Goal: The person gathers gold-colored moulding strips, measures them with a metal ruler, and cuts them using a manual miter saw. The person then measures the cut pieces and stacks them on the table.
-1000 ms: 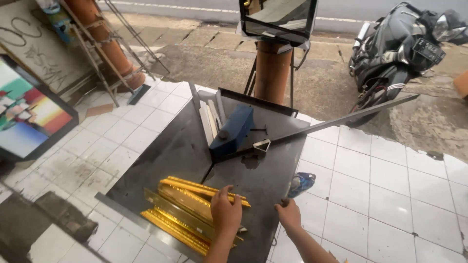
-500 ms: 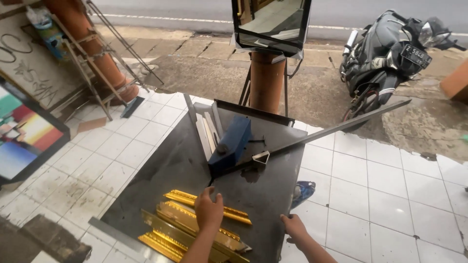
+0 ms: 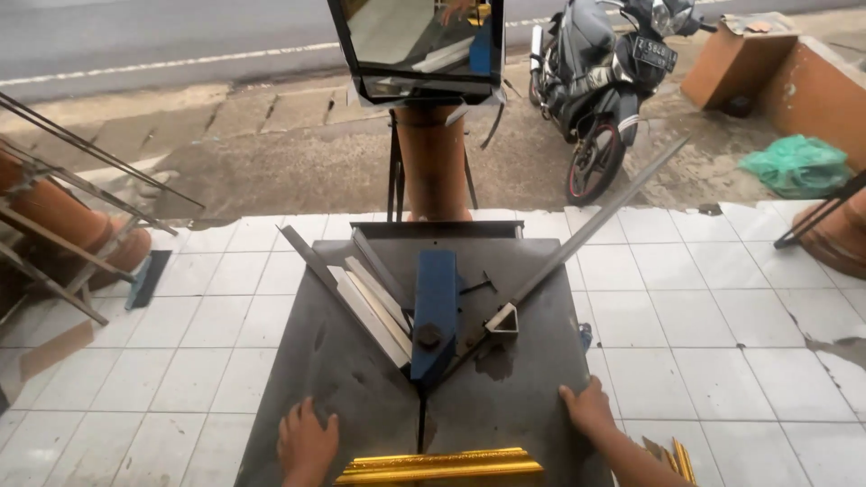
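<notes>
Gold moulding [image 3: 442,466] ornate, ridged; between left hand [image 3: 307,444], right hand [image 3: 588,410].

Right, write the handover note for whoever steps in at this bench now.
Left hand: flat on the dark table, holding nothing.
Right hand: on the table's right edge, holding nothing.
Gold moulding: lies across the near edge between the hands, touched by neither.
More gold strips show at the bottom right by the right forearm.
Blue cutter: centre of the table, long lever raised to the right, pale strips stacked on its left.
Done: nothing is loaded in the cutter.
Left: the moulding is not yet in the cutter.
</notes>
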